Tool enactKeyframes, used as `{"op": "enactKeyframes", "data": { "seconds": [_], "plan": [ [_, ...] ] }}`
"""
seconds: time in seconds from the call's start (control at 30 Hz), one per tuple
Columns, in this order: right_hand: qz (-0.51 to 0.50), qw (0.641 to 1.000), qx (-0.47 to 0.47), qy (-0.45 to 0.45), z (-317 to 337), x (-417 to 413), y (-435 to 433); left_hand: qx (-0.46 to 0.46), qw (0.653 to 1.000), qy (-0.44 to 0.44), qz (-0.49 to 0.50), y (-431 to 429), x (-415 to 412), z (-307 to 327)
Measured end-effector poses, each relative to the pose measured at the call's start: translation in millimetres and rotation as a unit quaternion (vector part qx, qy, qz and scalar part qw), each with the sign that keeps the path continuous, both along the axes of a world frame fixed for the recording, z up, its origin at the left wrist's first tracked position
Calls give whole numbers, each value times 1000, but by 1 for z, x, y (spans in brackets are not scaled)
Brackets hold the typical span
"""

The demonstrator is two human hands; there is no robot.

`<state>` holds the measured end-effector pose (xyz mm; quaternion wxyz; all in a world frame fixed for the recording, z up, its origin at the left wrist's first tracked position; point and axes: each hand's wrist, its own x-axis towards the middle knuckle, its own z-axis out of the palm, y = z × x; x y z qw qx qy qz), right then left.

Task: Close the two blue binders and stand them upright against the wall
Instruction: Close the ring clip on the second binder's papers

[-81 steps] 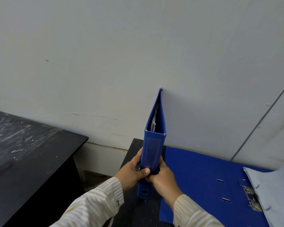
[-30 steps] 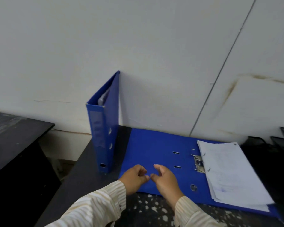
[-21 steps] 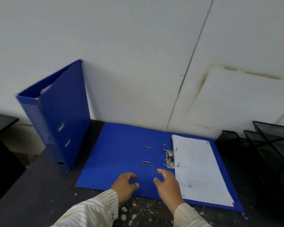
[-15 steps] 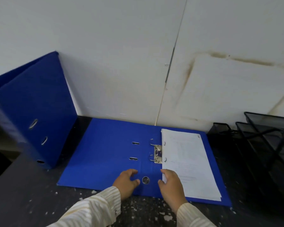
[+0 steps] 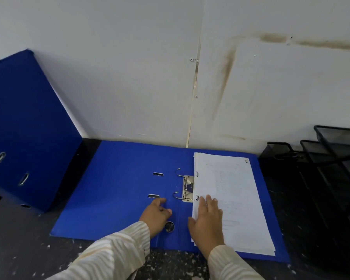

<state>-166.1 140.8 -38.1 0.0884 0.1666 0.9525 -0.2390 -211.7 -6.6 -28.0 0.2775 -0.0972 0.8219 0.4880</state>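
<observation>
Dark speckled desktop [image 5: 28, 245] meets a stained white wall [image 5: 129, 77]. Open binder [image 5: 117, 199] flat under both hands. Left hand [image 5: 156, 216], fingers loosely curled, rests on the cover; right hand [image 5: 207, 221] spread flat on the paper stack [image 5: 236, 199]. Closed binder [image 5: 26, 130] upright against the wall, far left of the hands. Black mesh trays [image 5: 331, 158] right.

left: upright binder [image 5: 28, 128] | right: wire trays [image 5: 331, 158] | between: open binder [image 5: 119, 188] (flat, passable above)
</observation>
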Motion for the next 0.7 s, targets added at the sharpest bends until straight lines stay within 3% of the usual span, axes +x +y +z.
{"op": "enactKeyframes", "data": {
  "seconds": [0.23,0.43,0.7],
  "plan": [
    [1,999,-23,36,-15,-7,10,102,993,-2,61,14,-27,3],
    [-22,983,-84,159,-20,-23,21,75,997,-6,33,19,-33,2],
    [-42,981,-99,161,-21,-28,25,15,998,25,-47,26,-43,3]
  ]
}}
